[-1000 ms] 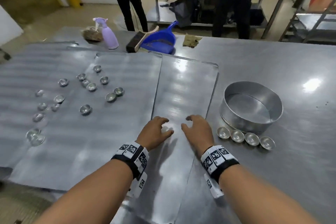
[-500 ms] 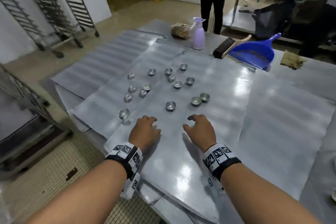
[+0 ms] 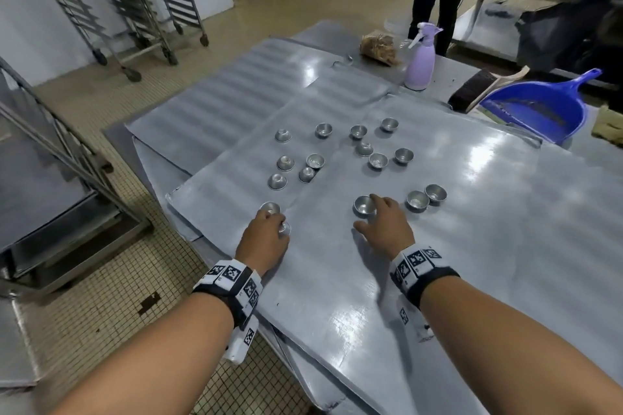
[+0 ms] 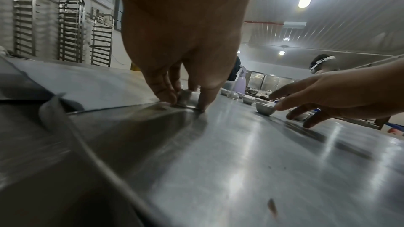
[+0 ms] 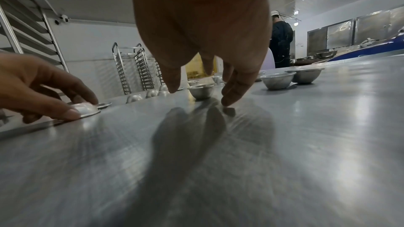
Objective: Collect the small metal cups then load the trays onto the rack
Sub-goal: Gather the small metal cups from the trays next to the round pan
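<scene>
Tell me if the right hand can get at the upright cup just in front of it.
Probably yes. The right hand hovers with fingers spread around the upright cup, not yet closed on it. Nothing lies between them, and the nearest pair of cups stands apart to its right.

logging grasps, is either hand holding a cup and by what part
Left hand pinches an upside-down cup by its sides, still on the tray. Right hand holds nothing.

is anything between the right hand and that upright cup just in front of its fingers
Nothing visible. The right hand hangs open over the flat grey metal tray, and the small upright metal cup sits between its spread fingertips with only bare tray around it. The left hand already pinches an upturned metal cup.
</scene>
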The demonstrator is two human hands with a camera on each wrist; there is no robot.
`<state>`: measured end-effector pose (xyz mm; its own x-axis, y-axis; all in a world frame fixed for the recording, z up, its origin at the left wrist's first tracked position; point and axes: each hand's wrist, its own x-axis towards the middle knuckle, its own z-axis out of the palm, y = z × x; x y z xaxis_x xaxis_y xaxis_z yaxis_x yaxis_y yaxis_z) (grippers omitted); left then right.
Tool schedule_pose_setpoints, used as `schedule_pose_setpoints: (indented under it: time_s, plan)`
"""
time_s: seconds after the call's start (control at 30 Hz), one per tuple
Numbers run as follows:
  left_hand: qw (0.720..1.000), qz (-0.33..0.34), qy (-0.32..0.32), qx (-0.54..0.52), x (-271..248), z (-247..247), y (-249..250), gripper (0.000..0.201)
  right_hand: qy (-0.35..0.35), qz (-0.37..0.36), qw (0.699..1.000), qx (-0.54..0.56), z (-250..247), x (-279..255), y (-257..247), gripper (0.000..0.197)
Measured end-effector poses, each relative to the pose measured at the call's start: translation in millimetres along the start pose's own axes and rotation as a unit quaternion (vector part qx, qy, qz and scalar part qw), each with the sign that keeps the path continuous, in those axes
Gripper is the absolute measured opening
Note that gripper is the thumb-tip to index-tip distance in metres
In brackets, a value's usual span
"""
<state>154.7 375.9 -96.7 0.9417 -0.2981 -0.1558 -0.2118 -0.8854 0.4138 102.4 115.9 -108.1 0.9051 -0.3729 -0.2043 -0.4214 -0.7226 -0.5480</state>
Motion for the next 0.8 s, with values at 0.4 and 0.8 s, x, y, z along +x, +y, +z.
schedule_pose_setpoints:
  time_s: [0.4, 0.8]
  plan:
    - [0.990, 0.109, -0.086, -0.030, 11.9, 3.4, 19.0, 0.025, -0.052, -0.014, 0.997, -0.048, 7.0, 10.5, -12.1, 0.068]
    - [0.976, 0.161, -0.060, -0.132, 6.4, 0.6, 20.7, 0.037, -0.010, -0.014, 1.000, 0.001, 25.6, -29.9, -15.5, 0.054]
